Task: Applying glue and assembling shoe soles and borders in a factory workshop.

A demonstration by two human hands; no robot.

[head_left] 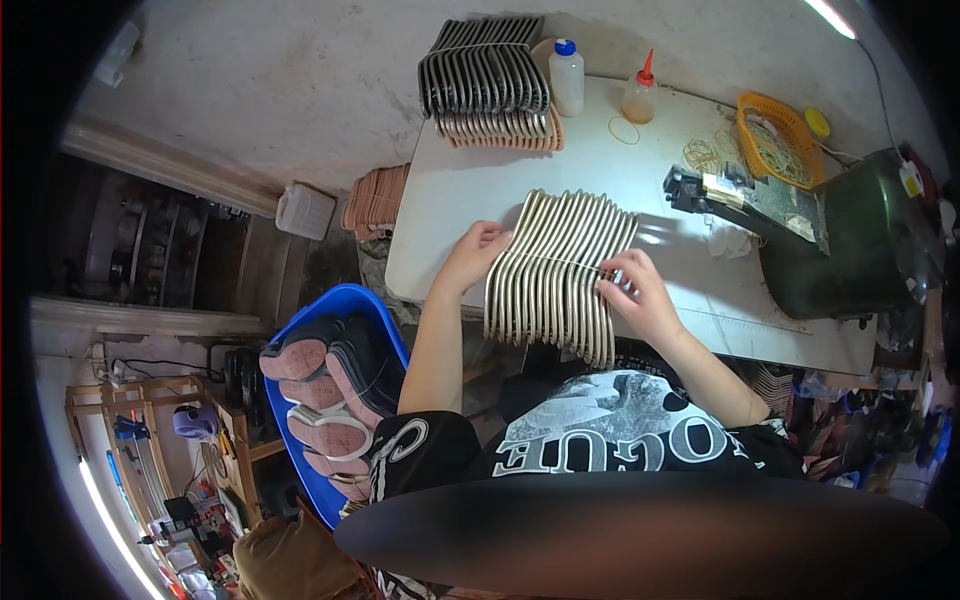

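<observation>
A row of thin curved shoe soles (pixel 555 295) with pale gold edges stands packed together at the table's near edge, its near end overhanging. A thin light band (pixel 560 259) runs across the row. My left hand (pixel 478 255) presses against the left side of the row with its fingers curled, some hidden behind the soles. At the other side, my right hand (pixel 634 285) has its thumb and fingers bent round the end of the row, close to the band. Whether the right fingertips pinch the band itself is too small to tell.
Banded black-edged soles (pixel 485 70) sit at the back left, beside a blue-capped bottle (pixel 567 80) and a red-tipped bottle (pixel 639 98). Rubber bands fill a yellow basket (pixel 745 125). A dark green machine (pixel 835 245) occupies the right; a blue tub (pixel 300 455) of soles stands left.
</observation>
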